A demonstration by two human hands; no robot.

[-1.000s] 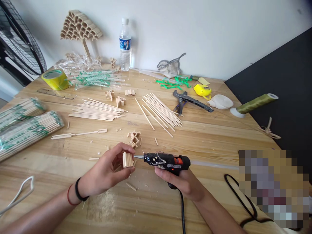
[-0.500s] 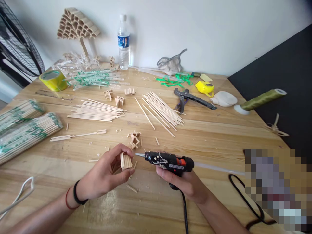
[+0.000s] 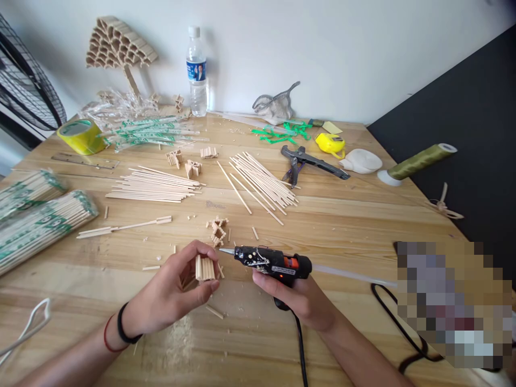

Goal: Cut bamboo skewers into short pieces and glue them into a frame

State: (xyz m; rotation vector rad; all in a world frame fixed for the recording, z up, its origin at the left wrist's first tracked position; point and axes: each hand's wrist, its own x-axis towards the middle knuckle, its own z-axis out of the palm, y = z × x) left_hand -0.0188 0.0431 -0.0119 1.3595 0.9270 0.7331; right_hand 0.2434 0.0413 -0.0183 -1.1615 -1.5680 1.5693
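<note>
My left hand [image 3: 173,290] grips a small block of short wooden sticks [image 3: 205,268] set side by side, held between thumb and fingers above the table. In my right hand [image 3: 302,301] is a black glue gun [image 3: 272,263] with a small red light lit. Its metal nozzle points left, close to the block's upper right; whether the tip touches is unclear. A clear glue stick [image 3: 350,274] sticks out of the gun's back. Just beyond my left hand stands a stick piece with openings [image 3: 218,231].
Loose sticks lie in a left pile [image 3: 155,185] and a right pile [image 3: 264,185]. Bagged sticks [image 3: 48,231] rest at the left, near yellow tape [image 3: 81,136]. A water bottle [image 3: 196,75], a cutting tool [image 3: 312,161] and a tape measure [image 3: 330,143] sit farther back.
The whole view has shifted slightly, so most things appear a little farther left. Both hands keep their grips, with the nozzle still close to the stick block.
</note>
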